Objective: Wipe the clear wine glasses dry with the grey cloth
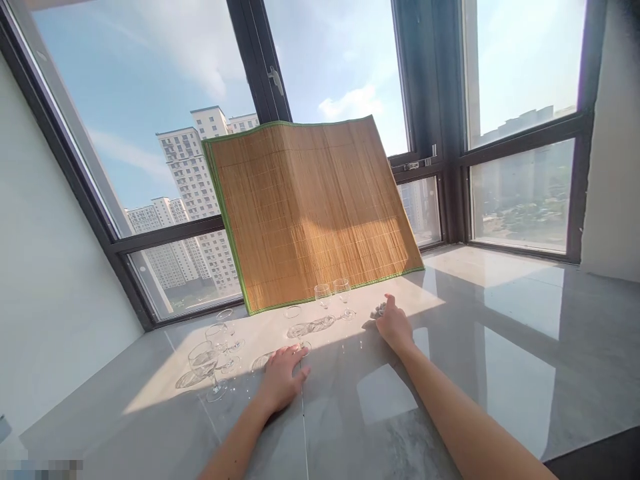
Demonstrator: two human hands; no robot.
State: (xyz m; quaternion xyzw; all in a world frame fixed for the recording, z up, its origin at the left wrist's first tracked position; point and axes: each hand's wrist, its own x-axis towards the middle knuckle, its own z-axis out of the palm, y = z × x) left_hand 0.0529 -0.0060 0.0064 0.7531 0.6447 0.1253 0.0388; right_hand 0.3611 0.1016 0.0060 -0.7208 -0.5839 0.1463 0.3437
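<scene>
Near the centre of the frame, we could topple the stemmed glass [296, 323] if our left hand [283, 379], fingers loosely spread by its foot, nudges it, while right of centre our right hand [396, 327] is at small grey pieces [379, 311], its grip too hidden to tell.

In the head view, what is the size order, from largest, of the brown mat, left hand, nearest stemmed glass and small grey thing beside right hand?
1. Brown mat
2. Left hand and nearest stemmed glass: too alike to rank surely.
3. Small grey thing, perhaps partly hidden by the right hand.
</scene>
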